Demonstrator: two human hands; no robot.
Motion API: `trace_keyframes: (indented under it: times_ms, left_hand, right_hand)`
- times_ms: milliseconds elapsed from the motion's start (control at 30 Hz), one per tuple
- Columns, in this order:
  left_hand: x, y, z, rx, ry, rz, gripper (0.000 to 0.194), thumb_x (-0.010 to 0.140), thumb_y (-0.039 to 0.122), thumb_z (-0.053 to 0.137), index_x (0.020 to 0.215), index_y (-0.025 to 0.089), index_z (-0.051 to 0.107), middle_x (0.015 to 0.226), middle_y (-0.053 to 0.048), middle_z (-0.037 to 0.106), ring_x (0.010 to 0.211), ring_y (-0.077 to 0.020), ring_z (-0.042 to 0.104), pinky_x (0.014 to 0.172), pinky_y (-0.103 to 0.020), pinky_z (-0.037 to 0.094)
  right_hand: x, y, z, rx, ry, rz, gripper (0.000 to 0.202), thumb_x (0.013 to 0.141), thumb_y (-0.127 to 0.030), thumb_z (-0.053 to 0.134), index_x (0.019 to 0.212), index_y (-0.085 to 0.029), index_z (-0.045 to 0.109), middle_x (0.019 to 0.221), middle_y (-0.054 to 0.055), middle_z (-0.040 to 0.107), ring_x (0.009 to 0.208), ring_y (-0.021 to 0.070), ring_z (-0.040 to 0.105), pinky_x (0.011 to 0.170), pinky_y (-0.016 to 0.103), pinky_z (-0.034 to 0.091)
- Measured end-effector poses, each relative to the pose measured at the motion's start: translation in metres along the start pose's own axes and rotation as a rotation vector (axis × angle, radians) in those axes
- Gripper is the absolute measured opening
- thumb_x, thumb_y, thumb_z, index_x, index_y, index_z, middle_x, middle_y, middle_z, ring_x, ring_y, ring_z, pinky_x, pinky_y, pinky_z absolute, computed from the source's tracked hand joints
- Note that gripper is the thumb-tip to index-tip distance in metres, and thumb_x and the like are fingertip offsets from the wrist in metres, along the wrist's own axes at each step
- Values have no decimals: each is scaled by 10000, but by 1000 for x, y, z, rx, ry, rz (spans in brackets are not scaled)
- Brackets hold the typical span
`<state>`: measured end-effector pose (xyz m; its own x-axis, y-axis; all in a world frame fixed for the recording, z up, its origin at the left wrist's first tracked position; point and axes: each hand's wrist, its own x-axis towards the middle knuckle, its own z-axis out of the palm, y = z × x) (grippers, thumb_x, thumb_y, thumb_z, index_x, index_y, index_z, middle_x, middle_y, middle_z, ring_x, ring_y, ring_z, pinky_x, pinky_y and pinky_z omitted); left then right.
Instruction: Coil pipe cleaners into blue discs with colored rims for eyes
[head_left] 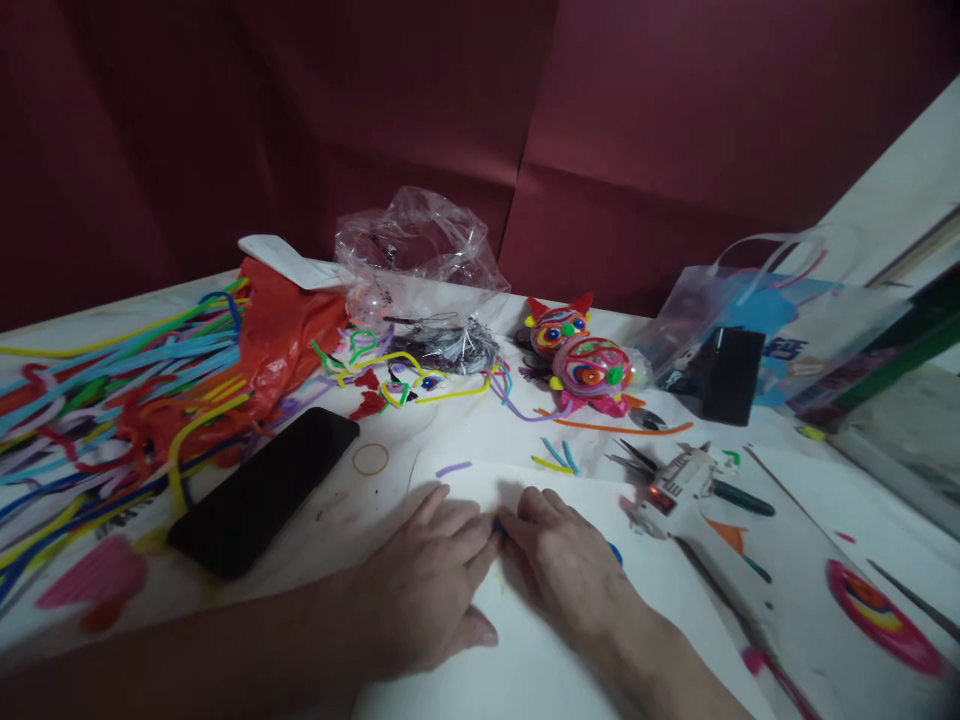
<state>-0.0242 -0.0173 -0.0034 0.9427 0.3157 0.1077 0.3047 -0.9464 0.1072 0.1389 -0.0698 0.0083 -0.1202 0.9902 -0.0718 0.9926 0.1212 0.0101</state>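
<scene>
My left hand (435,575) lies palm down over a sheet of white paper (600,660), fingers stretched out and thumb apart. Its index fingertip meets a small dark blue piece (498,524), whose kind I cannot make out. From the other side, my right hand (559,550) holds that piece with thumb and fingers pressed together. Part of a blue thing (616,553) shows beyond the right hand. Just past my fingers lie a short purple pipe cleaner piece (454,468), two blue pieces (568,455) and a yellow piece (551,465).
Pipe cleaners (150,350) and a black phone (266,490) lie left. Behind are a clear plastic bag (420,240) and colourful animal-faced crafts (592,370). A hot glue gun (679,485), pliers (739,497), another phone (733,375) and a pink oval piece (885,615) are right.
</scene>
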Motion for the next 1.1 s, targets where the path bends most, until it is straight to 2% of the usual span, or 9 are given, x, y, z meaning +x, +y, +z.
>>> trace_keyframes:
  times_ms: [400,633,767,1100]
  left_hand:
    - [-1,-4,9,18,41,44,647,769,558,520,1232,109,468,1231,-141,514,1134,-284,427,1010,-501,205]
    - [1,-2,5,34,-74,34,678,834,557,403,1313,78,369,1318,-170,432,1218,-300,370,1021,-517,193]
    - [0,-2,5,29,-95,26,680,850,558,358,1338,85,325,1348,-160,396,1237,-304,344,1020,-532,191]
    - [-2,-3,5,51,-45,43,675,834,584,369,1288,86,402,1294,-171,454,1196,-290,380,1021,-530,205]
  right_hand:
    - [-1,-2,1,5,10,14,186,856,-110,498,988,-165,618,883,80,505,845,235,460,674,310,385]
    - [-1,-1,3,5,11,18,209,838,-70,483,961,-183,609,877,68,502,841,230,460,670,307,385]
    - [0,-2,1,-2,-10,17,227,815,-63,490,972,-174,611,880,78,503,843,239,466,672,314,404]
    - [0,-1,1,-6,-58,29,271,821,-86,493,1052,-174,603,935,95,504,886,244,467,748,339,434]
